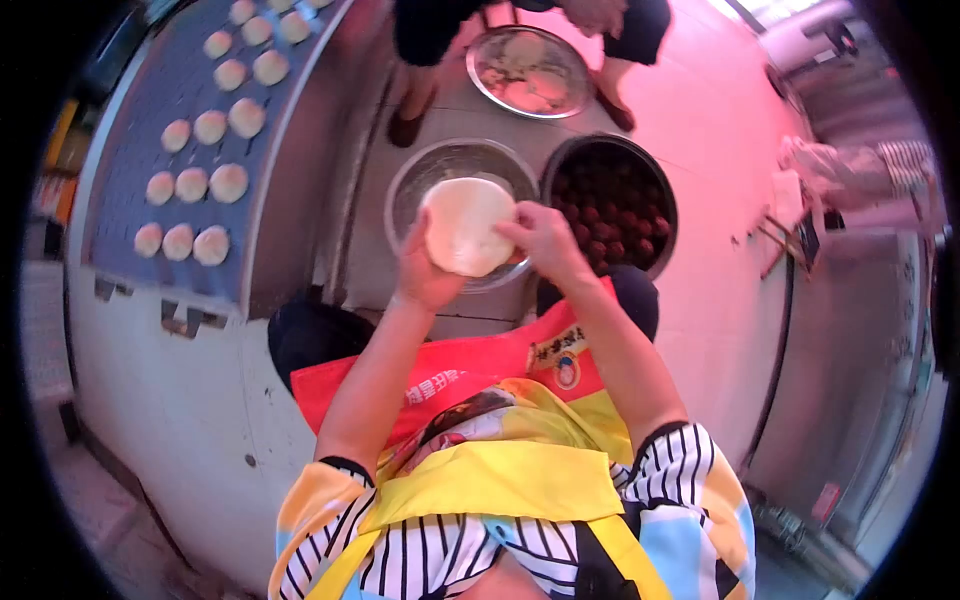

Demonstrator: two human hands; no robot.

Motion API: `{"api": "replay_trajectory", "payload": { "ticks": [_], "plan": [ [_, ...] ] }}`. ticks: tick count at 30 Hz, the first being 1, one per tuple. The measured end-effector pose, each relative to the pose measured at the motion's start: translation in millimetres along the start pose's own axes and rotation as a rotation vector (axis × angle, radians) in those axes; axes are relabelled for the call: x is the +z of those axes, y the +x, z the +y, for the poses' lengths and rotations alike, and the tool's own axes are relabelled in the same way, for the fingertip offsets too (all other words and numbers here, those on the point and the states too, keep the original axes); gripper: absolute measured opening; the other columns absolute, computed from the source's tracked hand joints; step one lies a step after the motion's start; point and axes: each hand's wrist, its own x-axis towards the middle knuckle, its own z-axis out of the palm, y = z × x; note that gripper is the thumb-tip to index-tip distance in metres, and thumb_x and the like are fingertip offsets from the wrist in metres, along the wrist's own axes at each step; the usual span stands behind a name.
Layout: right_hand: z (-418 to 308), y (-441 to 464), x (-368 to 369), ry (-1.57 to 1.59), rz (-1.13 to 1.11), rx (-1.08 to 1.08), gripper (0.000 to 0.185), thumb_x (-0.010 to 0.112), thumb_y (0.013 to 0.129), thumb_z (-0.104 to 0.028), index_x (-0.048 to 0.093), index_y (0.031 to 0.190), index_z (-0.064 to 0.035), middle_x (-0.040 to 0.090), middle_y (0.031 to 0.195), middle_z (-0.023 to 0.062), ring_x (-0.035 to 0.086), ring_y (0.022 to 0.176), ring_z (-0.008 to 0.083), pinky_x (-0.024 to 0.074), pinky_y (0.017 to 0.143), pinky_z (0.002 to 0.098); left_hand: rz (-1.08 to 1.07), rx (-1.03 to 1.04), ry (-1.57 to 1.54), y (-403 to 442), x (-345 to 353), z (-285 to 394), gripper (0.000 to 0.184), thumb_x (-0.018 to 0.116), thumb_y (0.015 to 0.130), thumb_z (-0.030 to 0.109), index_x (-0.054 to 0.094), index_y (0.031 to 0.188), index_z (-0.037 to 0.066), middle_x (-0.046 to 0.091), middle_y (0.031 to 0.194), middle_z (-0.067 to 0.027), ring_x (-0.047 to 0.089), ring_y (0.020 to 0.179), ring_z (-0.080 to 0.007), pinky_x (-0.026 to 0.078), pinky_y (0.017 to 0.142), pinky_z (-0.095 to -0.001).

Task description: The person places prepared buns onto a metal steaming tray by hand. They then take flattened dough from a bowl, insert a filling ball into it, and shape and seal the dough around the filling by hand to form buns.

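Note:
A flat, round, pale piece of dough (467, 225) is held up over a metal bowl (402, 178). My left hand (428, 270) supports it from below and at its left edge. At the right edge, the bent fingers of my right hand (545, 240) pinch the dough. Right of the metal bowl stands a dark round tub (668, 190) full of dark reddish balls (610, 205). The bowl's contents are mostly hidden behind the dough and my hands.
Rows of round dough pieces (210, 127) lie on a dark perforated surface (110, 200) at the left. Ahead, another person (630, 30) sits behind a metal tray (480, 75) holding pale dough. A small stool (790, 215) stands at the right.

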Motion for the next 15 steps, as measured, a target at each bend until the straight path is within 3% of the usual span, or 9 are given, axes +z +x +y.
{"api": "replay_trajectory", "payload": {
  "ticks": [2, 3, 5, 9, 11, 13, 15],
  "plan": [
    [-3.9, -4.1, 7.3, -0.523, 0.223, -0.232, 0.034, 0.069, 0.076, -0.034, 0.061, 0.091, -0.0049, 0.063, 0.078, 0.0188, 0.064, 0.074, 0.0318, 0.0495, 0.067, 0.0407, 0.037, -0.007, -0.002, 5.5, 4.2, 1.9, 0.056, 0.051, 0.090, 0.044, 0.045, 0.131, 0.006, 0.050, 0.131, -0.0131, 0.046, 0.122, -0.0319, 0.035, 0.104, -0.0513],
    [-12.0, -5.9, 4.9, -0.506, 0.172, -0.274, 0.037, 0.068, 0.076, -0.037, 0.062, 0.094, -0.0055, 0.064, 0.083, 0.0188, 0.062, 0.078, 0.0374, 0.0491, 0.069, 0.0421, 0.063, -0.007, -0.004, 8.4, 3.5, 3.3, 0.054, 0.052, 0.091, 0.041, 0.045, 0.131, 0.005, 0.051, 0.131, -0.0133, 0.046, 0.122, -0.0320, 0.035, 0.104, -0.0509],
    [-16.0, -5.2, -14.0, -0.479, 0.200, -0.486, 0.027, 0.070, 0.079, -0.026, 0.062, 0.091, -0.0034, 0.059, 0.066, 0.0126, 0.056, 0.055, 0.0226, 0.0469, 0.055, 0.0324, 0.137, -0.021, -0.012, 17.0, -5.5, 3.4, 0.053, 0.053, 0.090, 0.040, 0.046, 0.130, 0.005, 0.051, 0.131, -0.0132, 0.045, 0.123, -0.0325, 0.034, 0.104, -0.0520],
    [-12.8, 8.2, -127.2, 0.112, 0.404, -0.153, 0.022, 0.067, 0.083, -0.022, 0.064, 0.094, -0.0029, 0.062, 0.072, 0.0018, 0.057, 0.060, 0.0076, 0.0458, 0.052, 0.0228, 0.224, 0.014, 0.070, 25.4, -18.2, 9.1, 0.052, 0.054, 0.090, 0.038, 0.048, 0.129, 0.005, 0.051, 0.131, -0.0134, 0.044, 0.124, -0.0332, 0.033, 0.104, -0.0540],
    [70.3, 28.3, -190.2, 0.007, 0.596, -0.053, 0.036, 0.073, 0.075, -0.031, 0.065, 0.096, -0.0035, 0.064, 0.075, 0.0110, 0.064, 0.066, 0.0178, 0.0511, 0.061, 0.0316, 0.249, 0.024, 0.082, 29.1, -19.8, 9.8, 0.053, 0.054, 0.090, 0.039, 0.047, 0.129, 0.005, 0.050, 0.131, -0.0131, 0.044, 0.124, -0.0335, 0.033, 0.104, -0.0547],
    [174.0, 35.6, -240.3, -0.345, 0.663, 0.136, 0.041, 0.076, 0.072, -0.034, 0.065, 0.094, -0.0016, 0.067, 0.081, 0.0122, 0.065, 0.075, 0.0234, 0.0520, 0.072, 0.0331, 0.257, -0.014, 0.064, 35.3, -24.7, 10.5, 0.054, 0.053, 0.090, 0.041, 0.046, 0.130, 0.005, 0.050, 0.132, -0.0131, 0.044, 0.124, -0.0335, 0.033, 0.104, -0.0547],
    [240.8, 22.0, -261.1, -0.542, 0.731, 0.346, 0.049, 0.077, 0.069, -0.036, 0.063, 0.102, -0.0020, 0.067, 0.092, 0.0137, 0.064, 0.087, 0.0295, 0.0501, 0.083, 0.0362, 0.297, -0.049, 0.077, 42.4, -25.8, 9.1, 0.056, 0.052, 0.091, 0.042, 0.044, 0.132, 0.006, 0.048, 0.134, -0.0132, 0.043, 0.125, -0.0335, 0.032, 0.104, -0.0548]
  ]
}}
